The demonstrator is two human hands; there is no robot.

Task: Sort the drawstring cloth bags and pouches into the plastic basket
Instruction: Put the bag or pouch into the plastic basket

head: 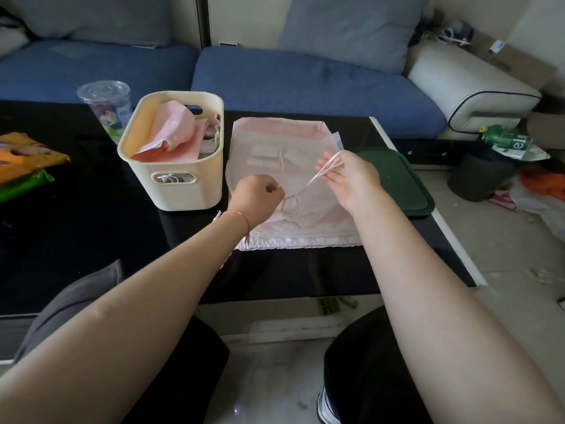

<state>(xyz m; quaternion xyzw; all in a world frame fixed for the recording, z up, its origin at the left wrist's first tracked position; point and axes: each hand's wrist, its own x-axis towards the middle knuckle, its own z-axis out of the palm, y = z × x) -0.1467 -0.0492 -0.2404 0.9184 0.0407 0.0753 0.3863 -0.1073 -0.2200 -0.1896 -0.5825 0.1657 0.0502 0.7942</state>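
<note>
Step in hand: tidying the drawstring (308,182) of the top bag (284,221), which lies flat on the table (91,228) under both hands. Left hand (256,195) pinches the cord's near end with curled fingers; right hand (348,175) holds the looped strands between fingers and thumb. Basket (171,191), left of the fingers, already holds pink pouches. Next move likely calls for winding the cord, folding the bag, then dropping it in.
</note>
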